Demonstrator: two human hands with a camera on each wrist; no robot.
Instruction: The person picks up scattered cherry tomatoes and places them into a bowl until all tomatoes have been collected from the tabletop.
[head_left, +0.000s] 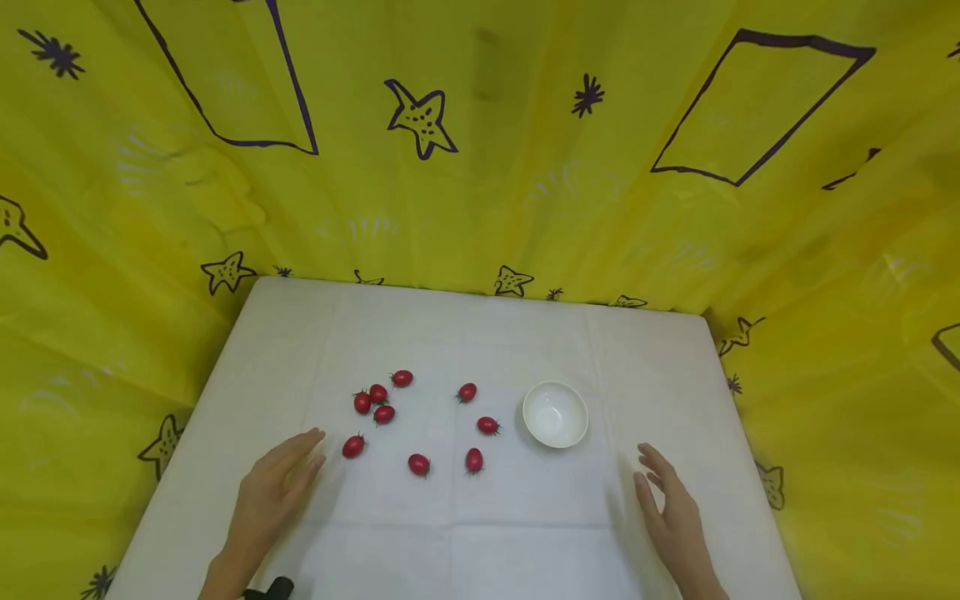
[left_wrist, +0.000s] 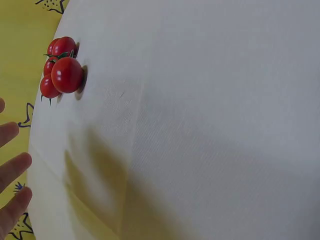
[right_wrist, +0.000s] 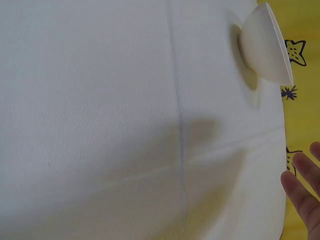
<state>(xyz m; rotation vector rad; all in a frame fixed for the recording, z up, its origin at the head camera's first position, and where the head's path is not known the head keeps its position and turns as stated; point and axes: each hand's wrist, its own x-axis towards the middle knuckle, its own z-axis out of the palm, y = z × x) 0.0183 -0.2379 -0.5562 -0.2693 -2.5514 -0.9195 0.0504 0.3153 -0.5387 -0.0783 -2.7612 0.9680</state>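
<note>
Several red cherry tomatoes with green stems lie scattered on the white cloth; one tomato [head_left: 353,447] is nearest the left hand [head_left: 272,492]. That hand holds nothing, its fingers relaxed and pointing toward the tomatoes. A cluster of them, including a front tomato [left_wrist: 67,75], shows in the left wrist view. Right of the tomatoes stands an upright white bowl [head_left: 555,415], its inside bare. The right hand [head_left: 670,521] hovers to the right of and nearer than the bowl, fingers loose, thumb apart, holding nothing. The same bowl [right_wrist: 264,45] appears at the top of the right wrist view.
A table under a white cloth [head_left: 525,558] with fold creases fills the lower middle. Yellow curtains [head_left: 480,192] with dark starfish drawings hang behind the table and along both sides. A black band [head_left: 273,589] shows by the left wrist.
</note>
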